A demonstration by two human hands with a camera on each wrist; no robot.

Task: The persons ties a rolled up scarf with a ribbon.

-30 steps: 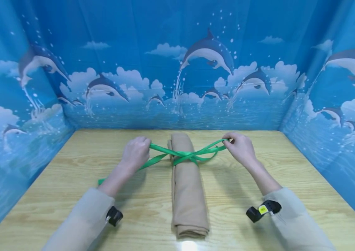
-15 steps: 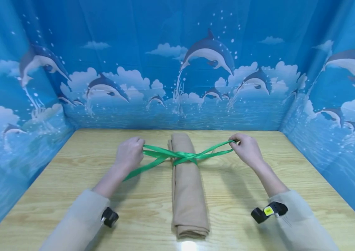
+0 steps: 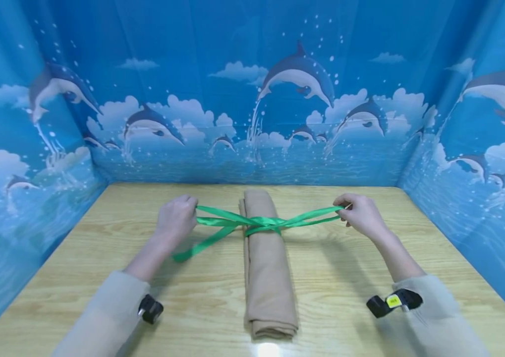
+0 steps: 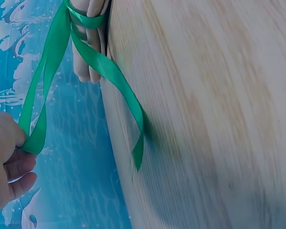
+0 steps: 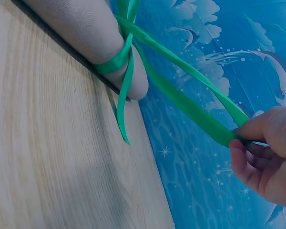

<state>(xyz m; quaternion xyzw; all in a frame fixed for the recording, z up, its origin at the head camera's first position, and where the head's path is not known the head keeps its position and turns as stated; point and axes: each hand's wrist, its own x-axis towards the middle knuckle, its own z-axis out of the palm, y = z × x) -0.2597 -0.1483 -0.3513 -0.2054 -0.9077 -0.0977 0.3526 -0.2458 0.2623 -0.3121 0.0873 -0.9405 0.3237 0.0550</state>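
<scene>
A rolled beige cloth lies lengthwise on the table, with a green ribbon wrapped around its far part and crossed on top. My left hand pinches a loop of the ribbon out to the left; the left wrist view shows that loop between thumb and fingers. Out to the right, my right hand pinches a second loop between thumb and fingertips. Both loops stretch nearly straight from the crossing. One loose ribbon tail hangs down left of the roll, and another tail shows in the right wrist view.
The wood-grain table is enclosed at the back and both sides by a blue curtain printed with dolphins. Black wrist cameras are strapped on the left sleeve and the right sleeve.
Both hands have moved apart, left hand leftward and right hand rightward. The loops have drawn tighter at the crossing, and the left tail has slid in toward the roll. The cloth has stayed put.
</scene>
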